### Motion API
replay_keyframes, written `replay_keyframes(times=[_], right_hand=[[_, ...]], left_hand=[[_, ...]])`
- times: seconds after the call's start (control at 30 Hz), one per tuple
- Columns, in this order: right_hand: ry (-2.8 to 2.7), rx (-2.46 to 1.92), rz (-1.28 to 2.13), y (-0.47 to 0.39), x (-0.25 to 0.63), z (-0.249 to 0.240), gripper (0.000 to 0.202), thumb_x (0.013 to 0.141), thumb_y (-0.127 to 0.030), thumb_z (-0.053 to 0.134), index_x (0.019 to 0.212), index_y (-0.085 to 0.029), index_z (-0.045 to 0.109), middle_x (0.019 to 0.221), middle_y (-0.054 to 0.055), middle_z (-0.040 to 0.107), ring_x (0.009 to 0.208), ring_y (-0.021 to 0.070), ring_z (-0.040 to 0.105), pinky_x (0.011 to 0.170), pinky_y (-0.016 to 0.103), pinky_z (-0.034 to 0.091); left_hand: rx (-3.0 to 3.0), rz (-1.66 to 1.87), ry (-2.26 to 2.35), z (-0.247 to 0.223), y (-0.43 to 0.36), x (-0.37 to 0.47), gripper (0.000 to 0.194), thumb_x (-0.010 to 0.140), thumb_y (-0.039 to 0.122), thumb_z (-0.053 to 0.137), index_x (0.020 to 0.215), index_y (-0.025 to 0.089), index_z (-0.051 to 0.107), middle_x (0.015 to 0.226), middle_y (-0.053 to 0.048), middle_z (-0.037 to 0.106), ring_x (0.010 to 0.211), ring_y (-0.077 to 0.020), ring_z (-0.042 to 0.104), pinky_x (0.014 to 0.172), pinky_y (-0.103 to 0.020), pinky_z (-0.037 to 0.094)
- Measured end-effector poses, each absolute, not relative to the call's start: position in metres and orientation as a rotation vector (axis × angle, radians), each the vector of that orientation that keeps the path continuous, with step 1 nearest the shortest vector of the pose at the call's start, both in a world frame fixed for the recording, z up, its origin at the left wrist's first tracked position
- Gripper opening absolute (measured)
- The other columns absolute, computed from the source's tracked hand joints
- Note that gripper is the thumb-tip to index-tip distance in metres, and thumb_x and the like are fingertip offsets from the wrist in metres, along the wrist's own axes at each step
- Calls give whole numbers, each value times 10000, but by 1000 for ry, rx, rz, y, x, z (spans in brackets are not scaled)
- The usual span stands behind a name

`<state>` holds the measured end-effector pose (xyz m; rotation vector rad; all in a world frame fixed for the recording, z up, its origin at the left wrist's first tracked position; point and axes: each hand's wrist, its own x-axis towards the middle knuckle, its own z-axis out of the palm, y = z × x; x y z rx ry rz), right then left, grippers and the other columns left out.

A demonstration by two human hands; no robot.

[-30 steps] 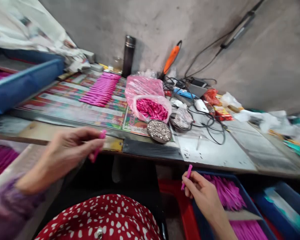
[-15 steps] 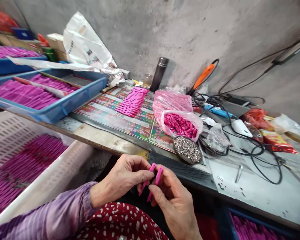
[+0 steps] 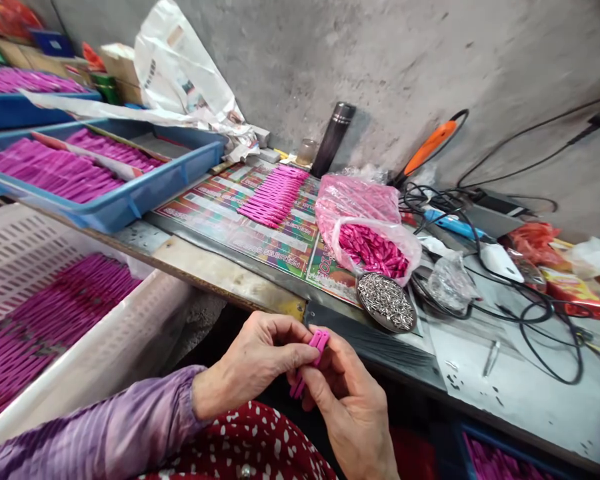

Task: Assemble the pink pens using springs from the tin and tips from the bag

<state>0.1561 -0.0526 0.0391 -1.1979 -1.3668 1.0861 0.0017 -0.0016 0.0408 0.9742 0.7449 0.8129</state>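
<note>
below the table edge (image 3: 280, 308), just before it | left hand (image 3: 253, 363) and right hand (image 3: 353, 407) pinch two pink clip halves (image 3: 310, 360) pressed together (lower ends hidden) | risk: halves may slide out of line if either grip eases

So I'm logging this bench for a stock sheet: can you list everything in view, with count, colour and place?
pink strips in the hands: two, pressed together, in front of the bench edge
row of pink strips: many, on the printed sheet
printed sheet: one, multicoloured, bench middle
bag of pink pieces: one, clear pink, right of the row
dish of metal bits: one, silver, near edge
blue trays: two, holding purple strips, left
white crate: one, purple strips inside, lower left
flask: one, dark, by the wall
orange-handled tool: one, against the wall
cables: several, black, right
left hand: pinching the strips
right hand: pinching them too
</note>
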Motion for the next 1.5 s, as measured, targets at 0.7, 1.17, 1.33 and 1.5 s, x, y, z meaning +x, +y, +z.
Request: replay_keyframes(times=[0.7,1.17,1.33,1.5], right_hand=[[-1321,-1284,1123,-54,155,34,337,928,-367,702,1250,-265,711,757,9,742,566,139,661,471,195,551],[-1394,-1291,981,-31,160,55,395,911,-319,719,1295,-233,690,732,-16,734,533,119,636,470,202,558],[-1493,-1242,846,-3,166,85,349,911,-285,709,1251,-210,690,666,-43,678,489,102,586,471,208,536],[-1549,-1198,758,24,170,103,226,902,-313,720,1100,-203,718,656,-41,655,479,102,574,467,221,509]], left_hand=[[885,833,671,37,-2,1,293,776,363,799,814,89,704,630,-36,663,489,-114,612,518,-209,490],[944,905,604,58,20,9,282,787,347,806,791,92,686,594,-14,642,474,-95,585,492,-191,472],[1041,949,548,87,45,13,247,806,325,787,793,104,677,607,-17,654,492,-106,602,509,-205,485],[1157,1038,539,108,70,17,357,735,407,850,789,91,692,653,-28,669,516,-106,607,514,-209,487]])
